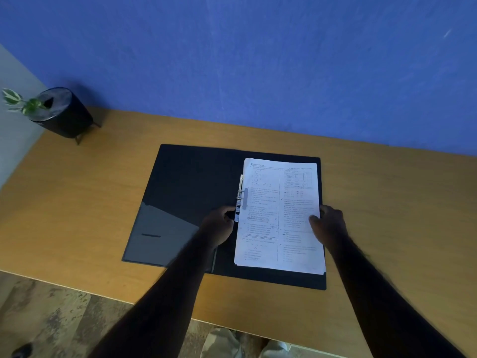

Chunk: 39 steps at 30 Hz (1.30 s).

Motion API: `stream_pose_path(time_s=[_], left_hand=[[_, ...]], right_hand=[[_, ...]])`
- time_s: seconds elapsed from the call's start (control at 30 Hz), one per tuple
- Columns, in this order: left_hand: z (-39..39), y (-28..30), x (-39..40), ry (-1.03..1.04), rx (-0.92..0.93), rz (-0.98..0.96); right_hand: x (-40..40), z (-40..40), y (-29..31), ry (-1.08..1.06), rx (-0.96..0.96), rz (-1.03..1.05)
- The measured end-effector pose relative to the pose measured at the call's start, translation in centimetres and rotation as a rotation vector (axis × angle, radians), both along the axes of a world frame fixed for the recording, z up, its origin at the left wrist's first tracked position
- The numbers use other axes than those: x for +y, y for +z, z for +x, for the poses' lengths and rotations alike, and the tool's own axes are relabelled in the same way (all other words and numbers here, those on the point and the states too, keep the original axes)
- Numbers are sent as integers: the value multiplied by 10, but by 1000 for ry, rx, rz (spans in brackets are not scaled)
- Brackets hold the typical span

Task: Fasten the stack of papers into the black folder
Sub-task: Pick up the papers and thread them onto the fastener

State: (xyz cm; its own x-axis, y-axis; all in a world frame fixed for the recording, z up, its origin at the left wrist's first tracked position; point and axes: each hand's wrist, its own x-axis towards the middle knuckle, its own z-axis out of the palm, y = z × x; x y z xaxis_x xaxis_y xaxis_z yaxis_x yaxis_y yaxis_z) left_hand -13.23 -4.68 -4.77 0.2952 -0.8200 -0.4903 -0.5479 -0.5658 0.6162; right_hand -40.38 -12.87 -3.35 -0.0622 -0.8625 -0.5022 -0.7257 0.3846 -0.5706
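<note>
**Papers seated on folder, clip not yet closed**

Blue matte wall behind, wood-grain bench point(387, 202) in front, w/ the black folder point(191, 182) lying open flat at its centre. Folder is the landmark: a dark round planter point(64, 115) sits well off its far-left corner, near the wall.

Progress, as I read it: the stack of papers point(281, 215) already lies on the folder's right half, left edge up against the metal clip point(240, 197) at the spine. The clip's lever looks raised, so fastening seems not done yet. Left to do, prob.: square the sheets, press the clip down, maybe close the cover. Can't tell if the sheets are actually under or on the clip.

Hands: left hand point(219, 223) is curled at the near end of the clip, fingers closed around its lower part or the paper edge there; which one, can't tell. Right hand point(327, 223) pinches the stack's right edge, thumb on top of the page.

Materials: folder is flat, matte, stiff-looking board, w/ a slightly shiny angled pocket on the inside left cover. Papers are thin white printed sheets, edges a bit uneven. Clip is narrow, pale metal, long and straight.
</note>
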Motion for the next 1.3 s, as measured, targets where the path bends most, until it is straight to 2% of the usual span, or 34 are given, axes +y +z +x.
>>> stream_pose_path(time_s=[0.3,0.5,0.63,1.0,1.13,1.3], left_hand=[[1,-4,-2,27,30,2],[0,8,-24,102,-1,-5],[3,22,-56,98,-58,-84],[0,41,-96,-14,-33,-1],[1,42,-93,109,27,-48],[-1,37,-74,259,146,-129]], right_hand=[[4,-4,2,21,-2,22],[5,-5,-4,-14,8,-52],[11,-2,-2,19,76,-57],[20,6,-2,181,340,-156],[22,4,3,251,453,-169],[21,7,10,268,457,-138]])
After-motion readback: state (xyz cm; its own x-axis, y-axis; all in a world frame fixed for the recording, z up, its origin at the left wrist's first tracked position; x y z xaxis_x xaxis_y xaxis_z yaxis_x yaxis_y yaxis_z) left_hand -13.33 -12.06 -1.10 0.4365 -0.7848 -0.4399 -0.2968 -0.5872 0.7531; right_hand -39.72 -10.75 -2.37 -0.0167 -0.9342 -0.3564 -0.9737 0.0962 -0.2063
